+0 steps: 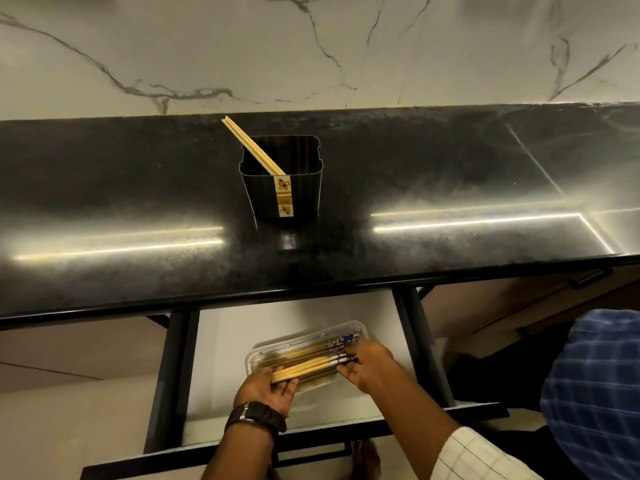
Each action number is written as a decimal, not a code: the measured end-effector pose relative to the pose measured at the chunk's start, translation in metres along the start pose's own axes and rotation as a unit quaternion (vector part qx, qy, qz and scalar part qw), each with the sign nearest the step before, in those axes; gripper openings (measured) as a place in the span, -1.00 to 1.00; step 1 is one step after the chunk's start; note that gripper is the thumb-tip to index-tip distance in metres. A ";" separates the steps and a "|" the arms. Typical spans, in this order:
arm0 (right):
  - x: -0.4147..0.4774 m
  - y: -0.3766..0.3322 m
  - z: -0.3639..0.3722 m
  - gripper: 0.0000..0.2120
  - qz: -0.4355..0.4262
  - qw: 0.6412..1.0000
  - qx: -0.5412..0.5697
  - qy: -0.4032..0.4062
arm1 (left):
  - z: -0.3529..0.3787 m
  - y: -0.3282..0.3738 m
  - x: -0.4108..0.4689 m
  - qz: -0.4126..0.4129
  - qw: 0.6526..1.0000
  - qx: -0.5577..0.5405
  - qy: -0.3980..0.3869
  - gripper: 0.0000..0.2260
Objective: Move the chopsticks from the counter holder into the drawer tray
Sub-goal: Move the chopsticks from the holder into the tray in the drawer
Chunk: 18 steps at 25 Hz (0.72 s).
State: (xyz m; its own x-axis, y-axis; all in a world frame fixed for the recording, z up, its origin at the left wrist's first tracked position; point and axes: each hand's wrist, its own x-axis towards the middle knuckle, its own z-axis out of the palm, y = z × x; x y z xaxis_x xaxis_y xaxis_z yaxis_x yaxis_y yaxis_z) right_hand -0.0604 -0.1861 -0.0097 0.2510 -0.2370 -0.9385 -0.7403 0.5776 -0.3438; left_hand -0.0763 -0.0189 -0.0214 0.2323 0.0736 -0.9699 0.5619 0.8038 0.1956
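While two chopsticks [250,144] leaned in the black holder [282,188] on the bench [415,188], the left hand [266,388] and right hand [365,365] gripped a bundle [304,366] (patterned ends rightward) over the drawer tray [251,356].

black holder [281,188] (tan chopsticks [254,147])

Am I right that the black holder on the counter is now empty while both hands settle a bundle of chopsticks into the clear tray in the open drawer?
Not quite: the head view shows the black holder is not empty; a pair of chopsticks leans inside. The rest stands: left hand and right hand settle the bundle into the clear tray.
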 end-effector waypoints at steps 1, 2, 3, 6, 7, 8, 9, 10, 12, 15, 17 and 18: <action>0.002 0.000 0.002 -0.69 0.008 1.000 0.003 0.000 | 0.002 0.001 0.000 -0.017 1.000 0.003 -0.002 -0.64; 0.005 0.001 0.004 -0.70 0.014 1.000 0.010 -0.001 | 0.003 0.002 0.000 -0.032 0.999 0.007 -0.010 -0.64; 0.007 0.001 0.005 -0.72 0.020 1.000 0.015 -0.003 | 0.005 0.002 -0.001 -0.045 0.999 0.015 -0.019 -0.63; 0.008 0.000 0.009 -0.80 0.022 1.000 0.007 -0.003 | 0.007 0.007 -0.002 -0.064 0.997 0.040 -0.026 -0.63; 0.010 0.001 0.010 -0.81 0.022 1.000 0.003 -0.003 | 0.006 0.010 -0.002 -0.066 0.997 0.043 -0.026 -0.65; 0.010 0.002 0.010 -0.81 0.021 1.000 0.002 -0.002 | 0.004 0.013 -0.004 -0.069 0.996 0.051 -0.026 -0.68; 0.011 0.004 0.011 -0.81 0.022 1.000 0.000 -0.001 | 0.003 0.015 -0.006 -0.069 0.995 0.063 -0.023 -0.72; 0.012 0.006 0.011 -0.79 0.022 1.000 -0.003 -0.005 | 0.001 0.018 -0.005 -0.068 0.995 0.072 -0.023 -0.73; 0.011 0.008 0.013 -0.76 0.018 1.000 -0.017 -0.016 | -0.001 0.022 -0.005 -0.064 0.994 0.084 -0.017 -0.76; 0.001 0.008 0.017 -0.76 0.005 0.998 -0.027 -0.050 | 0.004 0.027 -0.011 -0.015 0.995 0.101 -0.011 -0.81; -0.016 0.005 0.021 -0.79 -0.013 0.995 -0.046 -0.090 | 0.012 0.033 -0.022 0.027 0.994 0.101 -0.034 -0.80; -0.027 0.003 0.025 -0.81 -0.027 0.992 -0.053 -0.108 | 0.017 0.037 -0.030 0.056 0.992 0.105 -0.052 -0.81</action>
State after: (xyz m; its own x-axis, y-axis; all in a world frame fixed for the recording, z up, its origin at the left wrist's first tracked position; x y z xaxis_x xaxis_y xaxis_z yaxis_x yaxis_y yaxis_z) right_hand -0.0537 -0.1590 0.0142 0.4119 -0.0858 -0.9072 -0.7807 0.4803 -0.3999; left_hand -0.0486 -0.0015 0.0177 0.3776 0.0849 -0.9221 0.6783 0.6526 0.3378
